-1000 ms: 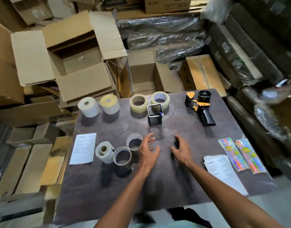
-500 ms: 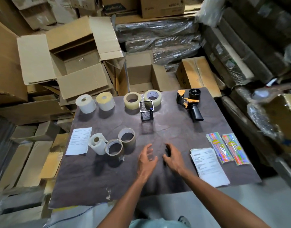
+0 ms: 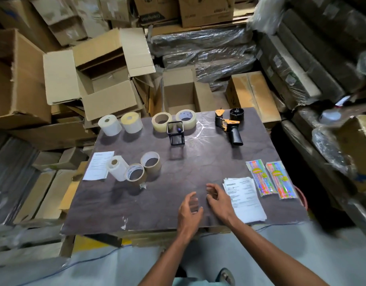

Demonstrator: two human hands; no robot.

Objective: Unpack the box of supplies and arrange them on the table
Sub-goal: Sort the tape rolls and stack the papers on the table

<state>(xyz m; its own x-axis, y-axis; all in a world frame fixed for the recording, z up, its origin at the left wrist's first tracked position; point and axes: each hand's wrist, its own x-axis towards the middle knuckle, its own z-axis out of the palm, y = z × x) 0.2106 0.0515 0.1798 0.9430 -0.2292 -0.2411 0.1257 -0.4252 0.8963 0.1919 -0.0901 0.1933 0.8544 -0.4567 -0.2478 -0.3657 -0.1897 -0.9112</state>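
Compared with half a second ago, I see both hands drawn back toward the near edge of the dark brown tabletop [image 3: 178,174]; the supplies laid out on it keep their arrangement. The left hand [image 3: 189,211] and right hand [image 3: 218,200] hover side by side, apart from each other, fingers loosely curled and spread, holding nothing.

Just beside the right fingers [image 3: 212,189], to their right, lies a stack of white printed sheets [image 3: 245,200]; beyond it, two flat packets of multicoloured sticks [image 3: 272,179] lie parallel. Ahead of the left fingers [image 3: 191,200] and to their left stand two brown-cored rolls of tape [image 3: 143,169], touching, with a white paper roll [image 3: 118,168] tipped against the nearer one and a single white printed sheet [image 3: 98,166] further left.

Far ahead of both sets of fingers, along the far edge, I note a white label roll [image 3: 109,124] and a cream label roll [image 3: 132,122], two pale clear tape rolls [image 3: 173,120], a black wire-mesh square holder [image 3: 175,133] in front of these, and an orange-and-black tape dispenser gun [image 3: 229,124] lying on its side.

Behind the table, an open brown cardboard box [image 3: 179,92] stands with flaps raised. The room is crowded with more cartons [image 3: 99,75], flattened cardboard and dark plastic-wrapped bundles [image 3: 209,50]; the floor is pale grey.
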